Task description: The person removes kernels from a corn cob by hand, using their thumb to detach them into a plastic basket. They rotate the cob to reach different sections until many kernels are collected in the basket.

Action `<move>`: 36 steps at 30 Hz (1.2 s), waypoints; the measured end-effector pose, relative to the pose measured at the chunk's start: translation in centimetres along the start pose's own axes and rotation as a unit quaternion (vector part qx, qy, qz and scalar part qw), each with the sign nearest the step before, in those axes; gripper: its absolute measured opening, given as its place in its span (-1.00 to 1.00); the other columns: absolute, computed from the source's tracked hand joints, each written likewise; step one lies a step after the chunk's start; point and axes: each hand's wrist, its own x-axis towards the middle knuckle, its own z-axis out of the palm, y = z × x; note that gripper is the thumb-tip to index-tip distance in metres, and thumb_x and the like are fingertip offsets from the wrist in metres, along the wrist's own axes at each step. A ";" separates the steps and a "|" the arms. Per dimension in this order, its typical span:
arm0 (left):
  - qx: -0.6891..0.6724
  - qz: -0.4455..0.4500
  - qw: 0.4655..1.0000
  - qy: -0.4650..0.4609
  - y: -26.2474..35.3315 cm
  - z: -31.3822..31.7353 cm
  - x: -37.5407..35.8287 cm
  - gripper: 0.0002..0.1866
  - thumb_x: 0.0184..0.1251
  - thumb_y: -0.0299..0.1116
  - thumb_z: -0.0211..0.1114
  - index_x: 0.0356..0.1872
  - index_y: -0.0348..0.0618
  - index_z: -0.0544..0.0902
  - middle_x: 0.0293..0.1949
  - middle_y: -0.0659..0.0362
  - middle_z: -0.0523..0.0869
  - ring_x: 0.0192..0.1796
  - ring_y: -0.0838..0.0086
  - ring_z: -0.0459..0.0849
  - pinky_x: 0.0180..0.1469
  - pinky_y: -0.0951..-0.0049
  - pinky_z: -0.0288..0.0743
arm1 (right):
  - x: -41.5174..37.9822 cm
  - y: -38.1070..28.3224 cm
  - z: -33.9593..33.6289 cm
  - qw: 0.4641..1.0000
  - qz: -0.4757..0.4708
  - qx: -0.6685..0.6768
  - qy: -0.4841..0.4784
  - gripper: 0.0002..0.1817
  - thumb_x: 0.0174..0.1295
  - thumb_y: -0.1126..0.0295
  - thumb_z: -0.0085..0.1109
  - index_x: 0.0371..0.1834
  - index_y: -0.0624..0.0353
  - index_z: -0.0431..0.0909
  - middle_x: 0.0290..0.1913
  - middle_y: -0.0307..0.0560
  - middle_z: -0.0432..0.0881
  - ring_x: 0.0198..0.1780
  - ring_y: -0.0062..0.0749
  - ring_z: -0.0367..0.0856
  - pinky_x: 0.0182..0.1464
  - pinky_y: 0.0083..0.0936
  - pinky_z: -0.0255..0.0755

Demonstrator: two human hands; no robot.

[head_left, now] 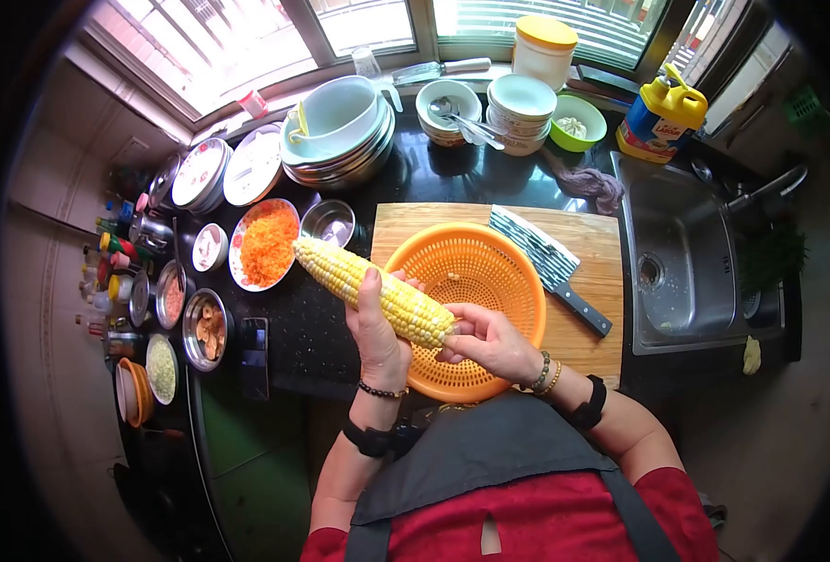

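Observation:
A husked ear of corn (368,288) with pale yellow kernels is held at a slant over an orange plastic colander (518,272). My left hand (379,328) is wrapped round its middle, thumb on top. At the cob's lower right end, my right hand (486,343) is closed, its fingertips pressed against the kernels there. A few kernels seem to lie in the colander, which stands on a wooden cutting board (405,217). Right of it on the board lies a cleaver (550,267) with a dark handle.
A plate of shredded carrot (270,244) and a small steel bowl (329,223) are at left, near a phone (255,358). Stacked bowls (340,131) stand behind. A steel sink (677,253) is at right, with a yellow jug (663,117) beyond it.

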 end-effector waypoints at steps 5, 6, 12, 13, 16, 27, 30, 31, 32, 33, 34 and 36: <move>-0.028 -0.035 0.999 0.008 -0.4 -0.4 0.6 -0.56 0.22 -0.15 0.23 -0.06 -0.25 0.33 -0.28 0.02 0.53 -0.30 0.33 0.60 -0.19 0.26 0.59 | 0.0 0.5 -0.3 1.000 0.002 0.020 0.008 -0.55 0.26 0.52 0.00 0.22 0.33 0.23 -0.16 -0.11 0.58 -0.18 -0.56 0.60 -0.11 -0.64 0.50; -0.025 -0.032 0.999 0.004 -0.4 -0.3 0.6 -0.55 0.21 -0.15 0.23 -0.06 -0.25 0.33 -0.28 0.02 0.53 -0.30 0.33 0.60 -0.19 0.26 0.58 | 0.0 0.5 -0.5 1.000 0.002 0.028 0.006 -0.55 0.26 0.52 0.00 0.22 0.34 0.22 -0.14 -0.09 0.58 -0.17 -0.55 0.60 -0.10 -0.64 0.50; -0.018 -0.012 1.000 -0.006 -0.6 -0.1 0.8 -0.55 0.21 -0.15 0.23 -0.06 -0.24 0.32 -0.29 0.02 0.53 -0.30 0.33 0.60 -0.20 0.27 0.58 | 0.0 -0.2 -0.6 1.000 0.010 0.018 -0.006 -0.55 0.32 0.40 0.00 0.24 0.31 0.23 -0.08 -0.07 0.56 -0.13 -0.53 0.60 -0.11 -0.63 0.51; -0.016 -0.010 1.000 -0.003 -0.7 0.1 0.8 -0.55 0.21 -0.15 0.23 -0.06 -0.24 0.32 -0.29 0.02 0.53 -0.30 0.33 0.60 -0.21 0.28 0.59 | 0.1 -0.2 -0.7 1.000 0.020 0.013 0.000 -0.55 0.33 0.37 0.00 0.24 0.29 0.24 -0.07 -0.07 0.56 -0.13 -0.53 0.60 -0.11 -0.64 0.52; 0.006 -0.001 1.000 0.001 -0.5 0.6 0.6 -0.52 0.21 -0.09 0.22 -0.09 -0.31 0.37 -0.31 0.02 0.55 -0.29 0.32 0.61 -0.16 0.30 0.57 | 0.2 -0.3 -1.0 0.999 0.033 0.043 0.007 -0.56 0.33 0.29 0.01 0.21 0.27 0.28 -0.07 -0.08 0.56 -0.14 -0.54 0.61 -0.13 -0.66 0.51; 0.037 0.015 0.999 -0.010 -0.5 0.9 0.5 -0.52 0.21 -0.06 0.22 -0.18 -0.38 0.44 -0.36 0.04 0.58 -0.31 0.35 0.62 -0.19 0.36 0.57 | 0.2 -0.4 -0.8 0.999 0.022 0.041 0.021 -0.60 0.33 0.31 -0.03 0.16 0.29 0.32 -0.12 -0.08 0.59 -0.18 -0.56 0.62 -0.16 -0.68 0.49; 0.038 0.015 0.999 -0.007 -0.6 0.9 0.5 -0.53 0.21 -0.07 0.21 -0.19 -0.38 0.44 -0.36 0.05 0.58 -0.32 0.36 0.62 -0.20 0.36 0.57 | 0.2 -0.2 -0.8 0.998 0.024 0.051 0.021 -0.61 0.33 0.32 -0.04 0.15 0.30 0.34 -0.12 -0.08 0.59 -0.17 -0.56 0.62 -0.16 -0.68 0.49; 0.037 0.014 0.999 -0.006 -0.7 0.9 0.5 -0.53 0.21 -0.07 0.21 -0.19 -0.37 0.44 -0.36 0.05 0.57 -0.32 0.36 0.61 -0.20 0.36 0.57 | 0.1 -0.1 -0.9 0.998 0.026 0.056 0.021 -0.62 0.33 0.32 -0.04 0.14 0.30 0.34 -0.12 -0.09 0.59 -0.17 -0.55 0.62 -0.16 -0.68 0.49; 0.036 0.013 0.999 -0.006 -0.7 0.9 0.6 -0.53 0.22 -0.07 0.21 -0.19 -0.37 0.44 -0.36 0.05 0.57 -0.32 0.36 0.61 -0.20 0.36 0.57 | 0.1 0.0 -0.9 0.998 0.027 0.056 0.020 -0.62 0.33 0.31 -0.05 0.13 0.30 0.35 -0.12 -0.09 0.58 -0.17 -0.55 0.62 -0.16 -0.68 0.49; 0.022 0.007 1.000 -0.008 -0.8 0.8 0.6 -0.56 0.21 -0.11 0.23 -0.16 -0.34 0.41 -0.35 0.05 0.57 -0.33 0.36 0.61 -0.21 0.35 0.58 | 0.1 0.0 -1.0 0.998 0.028 0.055 0.020 -0.63 0.33 0.31 -0.05 0.12 0.29 0.35 -0.12 -0.09 0.58 -0.17 -0.55 0.62 -0.16 -0.68 0.49; 0.008 0.002 1.000 -0.010 -0.8 0.7 0.7 -0.57 0.20 -0.14 0.24 -0.12 -0.30 0.39 -0.34 0.05 0.56 -0.34 0.36 0.61 -0.23 0.33 0.59 | 0.1 0.1 -1.0 0.998 0.028 0.054 0.020 -0.63 0.33 0.31 -0.05 0.11 0.29 0.36 -0.13 -0.09 0.58 -0.17 -0.55 0.62 -0.16 -0.68 0.49; -0.002 0.002 1.000 -0.013 -0.8 0.7 0.6 -0.57 0.19 -0.18 0.26 -0.09 -0.26 0.36 -0.33 0.05 0.56 -0.36 0.36 0.61 -0.24 0.32 0.60 | 0.2 0.0 -1.0 0.998 0.040 0.048 0.019 -0.65 0.33 0.31 -0.07 0.10 0.29 0.37 -0.13 -0.10 0.59 -0.17 -0.55 0.62 -0.16 -0.68 0.49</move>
